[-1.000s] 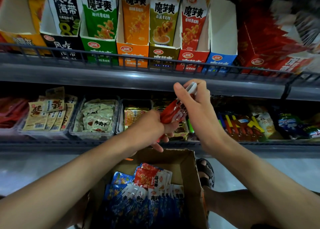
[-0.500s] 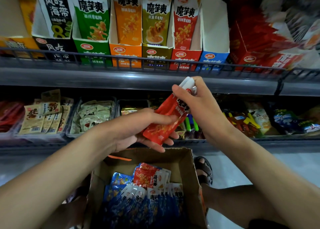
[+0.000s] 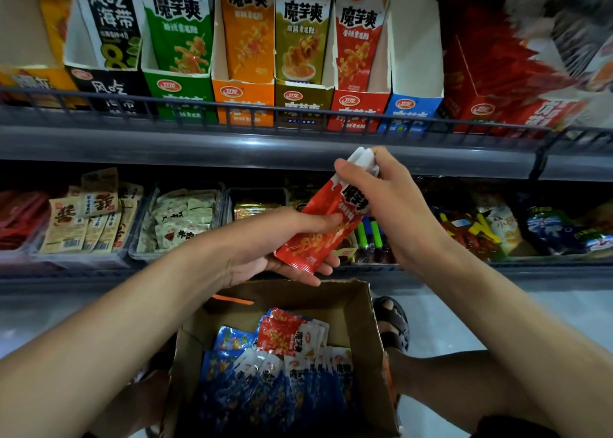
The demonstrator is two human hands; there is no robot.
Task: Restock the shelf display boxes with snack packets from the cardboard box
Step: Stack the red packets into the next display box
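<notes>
Shop shelving: red display box [image 3: 352, 101] on upper tier. Below it, red snack packets [image 3: 315, 238]; left hand [image 3: 265, 246] gripping bottom, right hand [image 3: 394, 202] pinching top. Step, likely: transfer from cardboard box [image 3: 351, 301]. Next: slot upright.

Bare forearms [image 3: 132, 331], uncovered wrist to elbow. Left hand [image 3: 265, 248], right hand [image 3: 394, 205]: bare. Foot in dark strapped sandal [image 3: 393, 324], open front, toes showing. Bare leg [image 3: 447, 378] above it. Dark cloth [image 3: 507, 427] over leg at lower right.
</notes>
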